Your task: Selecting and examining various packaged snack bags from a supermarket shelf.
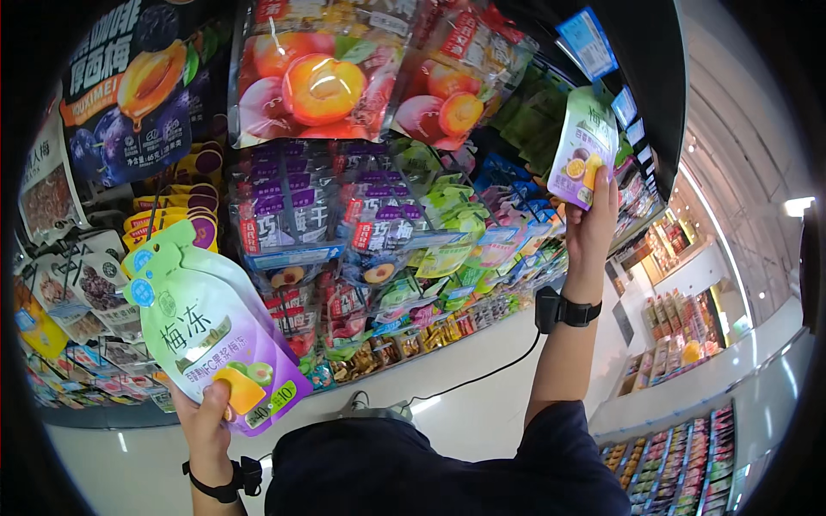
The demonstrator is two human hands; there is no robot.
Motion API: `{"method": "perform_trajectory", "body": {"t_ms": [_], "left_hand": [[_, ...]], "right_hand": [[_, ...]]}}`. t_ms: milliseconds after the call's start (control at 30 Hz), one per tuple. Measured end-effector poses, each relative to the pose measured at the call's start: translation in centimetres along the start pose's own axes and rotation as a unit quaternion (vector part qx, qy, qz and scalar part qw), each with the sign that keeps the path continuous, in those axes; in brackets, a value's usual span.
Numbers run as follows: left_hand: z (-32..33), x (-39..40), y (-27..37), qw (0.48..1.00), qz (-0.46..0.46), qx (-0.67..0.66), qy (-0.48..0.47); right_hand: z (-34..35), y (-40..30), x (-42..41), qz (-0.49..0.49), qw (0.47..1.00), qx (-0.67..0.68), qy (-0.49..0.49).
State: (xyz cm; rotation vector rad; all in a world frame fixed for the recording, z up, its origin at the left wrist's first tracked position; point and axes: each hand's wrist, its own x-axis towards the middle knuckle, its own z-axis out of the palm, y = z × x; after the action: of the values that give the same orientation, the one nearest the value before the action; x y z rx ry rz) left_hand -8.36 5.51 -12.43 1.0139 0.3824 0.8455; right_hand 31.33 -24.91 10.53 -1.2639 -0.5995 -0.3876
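Note:
My left hand (206,413) grips the bottom of a few overlapping green-and-purple snack pouches (226,335), thumb on the front one, which shows fruit pictures. On the right, my right hand (597,213) is raised with its fingers on the lower edge of a similar green-and-purple pouch (584,148), close under the blue price tags (587,45) of the upper rack. Whether this pouch also hangs on a hook is not clear. Between my hands hang purple-topped dried plum packets (381,219) and light green pouches (452,219) on metal hooks.
Large plum snack bags (316,84) hang along the top. A dark plum bag (129,97) is at the upper left. Price-label strips (293,257) stick out from the hooks. A black cable (477,374) runs from my right wristband. Another stocked shelf (684,458) stands at the lower right.

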Motion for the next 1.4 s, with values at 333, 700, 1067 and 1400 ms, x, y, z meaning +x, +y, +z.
{"method": "perform_trajectory", "body": {"t_ms": [333, 700, 1067, 1400], "left_hand": [[-0.2, 1.4, 0.2, 0.998, -0.048, -0.019, -0.034], [0.4, 2.4, 0.4, 0.995, -0.058, -0.029, -0.081], [2.0, 2.2, 0.5, 0.993, -0.053, -0.034, -0.096], [4.6, 1.4, 0.8, 0.989, -0.088, 0.053, -0.105]], "right_hand": [[0.1, -0.7, -0.2, 0.015, 0.999, 0.023, 0.026], [0.7, -2.0, -0.2, 0.039, 0.999, -0.002, 0.003], [0.9, 5.3, 5.3, 0.148, 0.987, -0.033, -0.055], [3.3, 8.6, 7.9, 0.213, 0.963, 0.128, -0.108]]}}
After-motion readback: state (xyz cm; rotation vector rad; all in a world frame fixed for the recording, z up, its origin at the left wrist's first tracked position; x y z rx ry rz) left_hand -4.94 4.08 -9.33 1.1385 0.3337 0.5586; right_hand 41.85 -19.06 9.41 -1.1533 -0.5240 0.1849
